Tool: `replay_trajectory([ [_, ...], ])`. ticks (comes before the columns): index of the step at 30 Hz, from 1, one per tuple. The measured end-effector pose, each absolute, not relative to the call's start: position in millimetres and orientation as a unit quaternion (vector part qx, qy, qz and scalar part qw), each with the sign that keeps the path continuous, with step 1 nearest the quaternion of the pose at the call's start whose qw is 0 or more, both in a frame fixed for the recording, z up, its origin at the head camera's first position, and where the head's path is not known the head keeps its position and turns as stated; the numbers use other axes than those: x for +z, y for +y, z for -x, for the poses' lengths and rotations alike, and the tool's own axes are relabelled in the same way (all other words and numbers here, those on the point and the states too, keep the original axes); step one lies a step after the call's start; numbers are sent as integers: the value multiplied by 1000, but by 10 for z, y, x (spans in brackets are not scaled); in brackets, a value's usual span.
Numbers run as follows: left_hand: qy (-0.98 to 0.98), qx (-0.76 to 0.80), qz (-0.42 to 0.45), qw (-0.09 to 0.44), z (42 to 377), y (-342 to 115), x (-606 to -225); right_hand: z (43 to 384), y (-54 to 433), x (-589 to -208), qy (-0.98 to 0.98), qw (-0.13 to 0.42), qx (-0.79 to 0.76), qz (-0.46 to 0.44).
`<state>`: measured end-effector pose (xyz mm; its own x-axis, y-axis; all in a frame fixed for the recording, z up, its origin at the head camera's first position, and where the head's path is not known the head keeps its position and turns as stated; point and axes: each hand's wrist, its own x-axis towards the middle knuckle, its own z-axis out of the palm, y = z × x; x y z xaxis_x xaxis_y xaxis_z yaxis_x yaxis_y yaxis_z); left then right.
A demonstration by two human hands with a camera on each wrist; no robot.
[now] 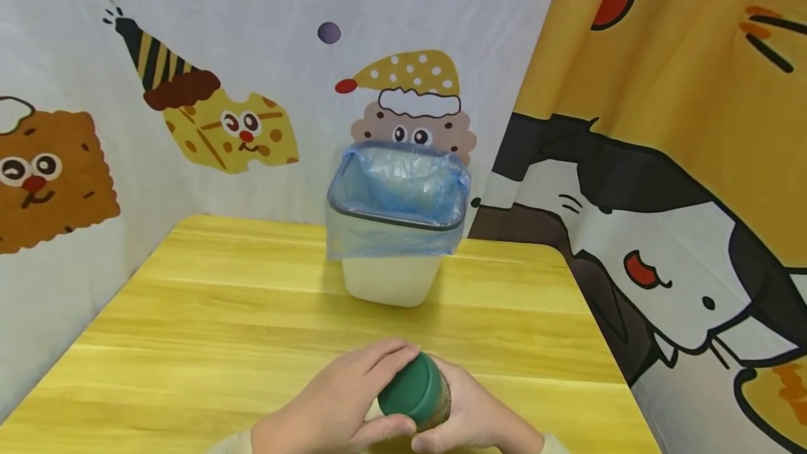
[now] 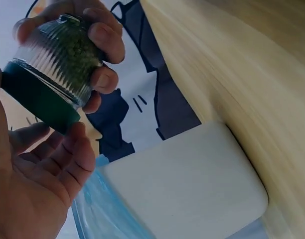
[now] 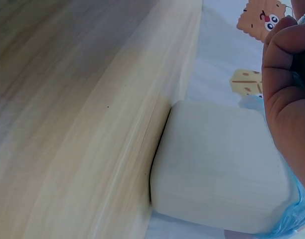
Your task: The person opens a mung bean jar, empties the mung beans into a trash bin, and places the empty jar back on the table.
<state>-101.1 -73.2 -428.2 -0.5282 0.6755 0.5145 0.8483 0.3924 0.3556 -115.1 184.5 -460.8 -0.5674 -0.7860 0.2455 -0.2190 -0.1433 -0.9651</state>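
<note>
A small ribbed clear jar [image 2: 68, 57] with a green lid [image 1: 410, 391] is between my two hands near the front of the table. Its contents look greenish-brown and grainy. My left hand [image 1: 334, 398] pinches the lid's rim between thumb and fingers. With fingers curled round the body, my right hand [image 1: 469, 408] holds the jar tilted, its lid turned toward my left palm in the left wrist view. In the right wrist view only part of the right hand [image 3: 287, 89] shows at the edge, and the jar is mostly hidden there.
Beyond the hands, a whitish bin [image 1: 391, 282] stands on the yellow wood-grain table [image 1: 239, 321]. A blue plastic bag [image 1: 403, 181] lines it and folds over its rim. Cartoon-printed curtains [image 1: 252, 5] hang behind the table and on its right.
</note>
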Motion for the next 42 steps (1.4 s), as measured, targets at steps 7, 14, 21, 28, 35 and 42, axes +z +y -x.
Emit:
replay_trajectory([
  [7,-796,-239,505,230,1303,-659,-4298,1300,1731,-4524,684,208,-586,381],
  [14,-803,-200,495,266,1481,-626,-4266,1373,1637,-4440,717,202,-591,310],
  [21,-800,-209,491,274,1487,-617,-4262,1309,1578,-4457,742,154,-591,276],
  [28,-812,-235,471,253,1500,-590,-4236,1257,1523,-4422,765,94,-586,251],
  [35,-821,-251,459,229,1496,-609,-4267,1352,1604,-4465,723,163,-610,280],
  [42,-774,-200,542,258,1503,-712,-4296,1487,1800,-4489,620,269,-620,399],
])
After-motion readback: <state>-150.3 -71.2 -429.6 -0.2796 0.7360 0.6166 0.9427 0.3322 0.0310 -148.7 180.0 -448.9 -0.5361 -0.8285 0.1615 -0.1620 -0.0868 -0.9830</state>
